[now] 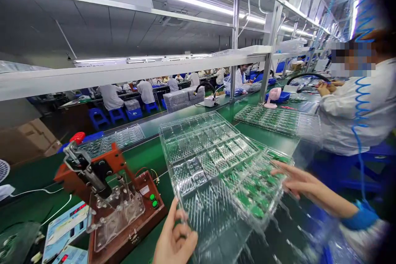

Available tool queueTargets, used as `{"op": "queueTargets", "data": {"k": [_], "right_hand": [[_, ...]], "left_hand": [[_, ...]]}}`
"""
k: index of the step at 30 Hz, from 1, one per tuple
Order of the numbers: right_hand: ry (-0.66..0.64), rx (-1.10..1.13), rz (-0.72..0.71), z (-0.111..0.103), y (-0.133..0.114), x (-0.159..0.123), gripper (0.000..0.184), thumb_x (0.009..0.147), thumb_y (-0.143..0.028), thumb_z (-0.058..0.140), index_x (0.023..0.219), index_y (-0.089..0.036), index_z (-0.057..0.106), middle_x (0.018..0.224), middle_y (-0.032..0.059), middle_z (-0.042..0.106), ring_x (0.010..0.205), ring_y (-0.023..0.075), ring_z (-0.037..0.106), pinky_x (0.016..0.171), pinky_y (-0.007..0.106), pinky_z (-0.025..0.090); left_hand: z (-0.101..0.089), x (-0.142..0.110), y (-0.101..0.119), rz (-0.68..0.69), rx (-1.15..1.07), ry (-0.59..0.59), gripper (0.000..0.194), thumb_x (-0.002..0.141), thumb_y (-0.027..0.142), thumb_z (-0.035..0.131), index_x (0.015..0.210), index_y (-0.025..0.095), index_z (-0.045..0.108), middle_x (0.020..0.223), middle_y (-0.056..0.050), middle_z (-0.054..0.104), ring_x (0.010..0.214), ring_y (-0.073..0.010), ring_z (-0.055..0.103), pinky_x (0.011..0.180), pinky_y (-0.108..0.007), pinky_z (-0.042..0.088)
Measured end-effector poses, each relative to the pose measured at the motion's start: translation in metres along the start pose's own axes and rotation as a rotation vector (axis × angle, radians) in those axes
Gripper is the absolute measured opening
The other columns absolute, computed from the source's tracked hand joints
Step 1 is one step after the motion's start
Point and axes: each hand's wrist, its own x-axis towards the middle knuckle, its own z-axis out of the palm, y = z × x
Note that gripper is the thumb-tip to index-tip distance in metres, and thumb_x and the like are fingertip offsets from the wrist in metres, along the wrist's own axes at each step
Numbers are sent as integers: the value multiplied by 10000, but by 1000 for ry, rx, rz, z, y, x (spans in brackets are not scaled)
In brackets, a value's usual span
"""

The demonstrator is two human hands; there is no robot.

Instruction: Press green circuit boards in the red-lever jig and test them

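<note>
My left hand (175, 237) grips the near left edge of a clear plastic tray (206, 148) between thumb and fingers. The tray is divided into rows of pockets and tilts over the green bench. Most of its pockets look bare; one at the left holds a dark shiny piece (195, 169). To the right, a second clear tray (272, 210) carries several green circuit boards (255, 185), partly overlapped by the first. My right hand (301, 182) is at this second tray's right edge, its fingers stretched out and apart. Whether the fingertips touch the plastic, I cannot tell.
A red-brown test fixture (126, 222) with a toggle clamp and green buttons stands at left, beside blue meter boxes (66, 227). More board trays (266, 117) lie behind, near a pink fan (272, 98). A co-worker in white (361, 103) sits at right.
</note>
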Motion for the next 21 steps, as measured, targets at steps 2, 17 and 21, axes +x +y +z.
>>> {"op": "queueTargets", "data": {"k": [2, 17, 21], "right_hand": [[-37, -236, -69, -26, 3, 38, 652, 857, -531, 654, 1448, -258, 622, 1106, 115, 774, 682, 234, 677, 611, 350, 580], [12, -669, -186, -71, 59, 158, 404, 889, -349, 563, 1203, -163, 735, 1226, 186, 721, 1061, 271, 698, 944, 398, 533], [44, -729, -189, -77, 66, 171, 379, 854, -324, 564, 1147, -192, 765, 1055, 157, 739, 919, 268, 706, 861, 401, 540]], "left_hand": [[20, 21, -4, 48, 80, -46, 1151, 824, 550, 792, 1658, 314, 34, 1161, -66, 515, 733, -118, 488, 644, -243, 459], [99, 82, 2, 167, 977, -290, 782, 992, 504, 449, 1653, 170, 196, 1175, -130, 600, 1098, -297, 582, 927, -370, 425], [108, 87, 8, 180, 1028, -322, 810, 991, 534, 453, 1656, 161, 178, 1268, -168, 610, 1190, -347, 563, 994, -414, 405]]}}
